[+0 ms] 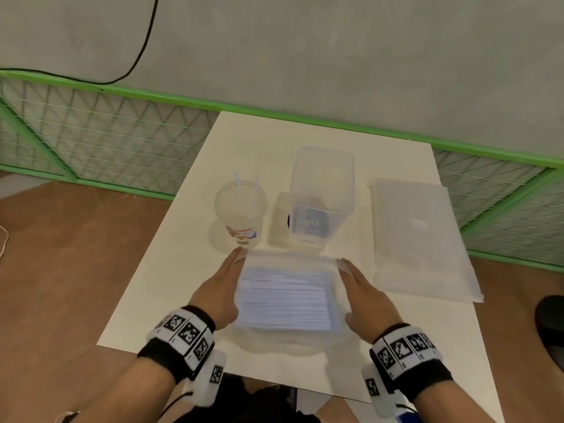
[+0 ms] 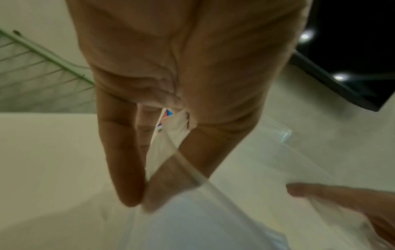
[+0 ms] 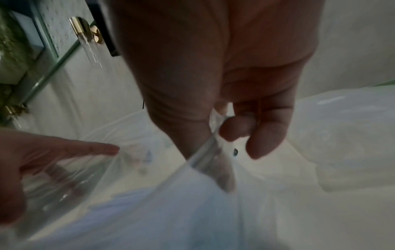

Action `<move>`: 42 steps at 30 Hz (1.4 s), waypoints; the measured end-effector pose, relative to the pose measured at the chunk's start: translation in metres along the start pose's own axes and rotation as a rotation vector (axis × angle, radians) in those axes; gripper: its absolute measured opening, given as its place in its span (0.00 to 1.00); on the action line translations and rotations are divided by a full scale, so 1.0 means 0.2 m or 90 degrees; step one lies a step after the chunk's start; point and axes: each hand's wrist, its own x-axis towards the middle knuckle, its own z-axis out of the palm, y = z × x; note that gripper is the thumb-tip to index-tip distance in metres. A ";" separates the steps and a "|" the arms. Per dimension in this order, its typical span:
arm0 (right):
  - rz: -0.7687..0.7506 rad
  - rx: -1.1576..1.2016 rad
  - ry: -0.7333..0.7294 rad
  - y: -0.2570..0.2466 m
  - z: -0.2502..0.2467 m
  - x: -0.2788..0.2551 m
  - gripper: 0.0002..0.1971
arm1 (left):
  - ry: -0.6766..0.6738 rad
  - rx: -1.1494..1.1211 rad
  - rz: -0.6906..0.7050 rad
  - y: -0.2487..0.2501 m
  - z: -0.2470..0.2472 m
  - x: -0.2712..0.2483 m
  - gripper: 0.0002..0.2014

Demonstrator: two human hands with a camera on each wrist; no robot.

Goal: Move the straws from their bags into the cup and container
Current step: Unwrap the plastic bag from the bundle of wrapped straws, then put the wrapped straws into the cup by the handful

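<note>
At frame centre, the bag (image 1: 287, 297) of straws (image 1: 285, 303) was pinched at its top corners by the left hand (image 1: 218, 296) and right hand (image 1: 364, 296), apparently so its mouth could be pulled open below the cup (image 1: 241, 213) and container (image 1: 320, 193).

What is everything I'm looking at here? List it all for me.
Table: one, white top, middle of the view.
Cup: one, clear with a coloured print, far left on the table.
Straws in the cup: two, white, standing up.
Container: one, clear, tall, right of the cup.
Held bag of straws: one, clear bag, white straws, near edge between the hands.
Second bag: one, clear, lying flat at the right.
Fence: green frame, behind the table.
Cable: one, black, on the wall.
Left hand: pinches the bag's left top corner.
Right hand: pinches the bag's right top corner.
</note>
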 end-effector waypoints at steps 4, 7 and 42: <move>-0.066 0.029 0.126 0.00 -0.06 -0.05 0.51 | 0.127 -0.008 0.133 0.04 -0.03 -0.06 0.59; -0.032 0.009 0.111 0.02 0.05 -0.10 0.54 | 0.145 0.022 0.107 -0.02 0.04 -0.10 0.59; -0.197 -0.018 0.235 -0.48 0.36 0.03 0.18 | 0.085 -0.037 0.155 -0.24 0.13 -0.01 0.53</move>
